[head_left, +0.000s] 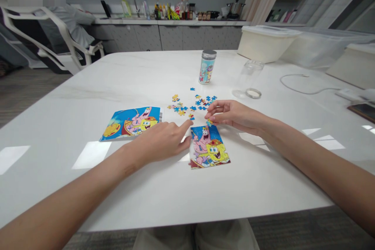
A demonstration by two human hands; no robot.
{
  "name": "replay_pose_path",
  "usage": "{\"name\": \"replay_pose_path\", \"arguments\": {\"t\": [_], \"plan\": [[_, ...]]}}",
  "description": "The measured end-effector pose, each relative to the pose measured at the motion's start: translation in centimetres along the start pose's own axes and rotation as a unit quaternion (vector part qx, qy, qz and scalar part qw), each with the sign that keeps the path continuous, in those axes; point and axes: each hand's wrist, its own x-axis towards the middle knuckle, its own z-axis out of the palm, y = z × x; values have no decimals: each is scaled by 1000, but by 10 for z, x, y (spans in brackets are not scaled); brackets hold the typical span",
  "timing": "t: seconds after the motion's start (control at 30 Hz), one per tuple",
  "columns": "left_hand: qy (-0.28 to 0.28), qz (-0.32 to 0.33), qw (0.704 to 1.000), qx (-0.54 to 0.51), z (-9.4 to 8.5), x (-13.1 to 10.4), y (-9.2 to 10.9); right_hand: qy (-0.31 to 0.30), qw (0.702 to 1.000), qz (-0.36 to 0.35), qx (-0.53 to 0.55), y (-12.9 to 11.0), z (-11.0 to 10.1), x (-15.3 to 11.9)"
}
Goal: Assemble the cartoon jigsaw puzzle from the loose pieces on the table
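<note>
On the white table lies a partly assembled cartoon jigsaw puzzle (209,148), showing a pink starfish and a yellow sponge figure. Just above its upper right edge, my right hand (231,114) pinches a small blue and yellow puzzle piece (209,122). My left hand (164,140) is beside the puzzle's left edge, index finger stretched out close to a loose puzzle piece (191,117); whether it touches is unclear. Several blue and yellow loose pieces (181,108) are scattered beyond both hands. Left of them is the reference picture (131,122), its lower edge partly behind my left hand.
A printed tin (206,67) with a metal lid stands behind the pieces. To its right are a clear jar (252,71), a round lid (253,93), a white cable (304,91) and storage boxes (268,43). A person (73,21) sits at the far left.
</note>
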Motion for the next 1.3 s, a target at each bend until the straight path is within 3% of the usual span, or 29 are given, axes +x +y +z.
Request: {"name": "replay_pose_path", "arguments": {"t": [0.3, 0.5, 1.03, 1.2, 1.3], "plan": [[74, 32, 997, -4, -4, 2, 4, 4, 996, -50, -73, 5, 15, -3], [78, 58, 995, -8, -3, 2, 5, -16, 996, -49, -77, 4, 23, -7], [104, 45, 994, -7, -1, 1, 5, -41, 997, -53, -49, 2, 22, -8], [79, -12, 996, 32, 0, 2, 5, 27, 985, -103, -132, 6, 15, 0], [54, -85, 994, 44, 1, 3, 2, 113, 941, -157, -279, 10, 7, 6]]}}
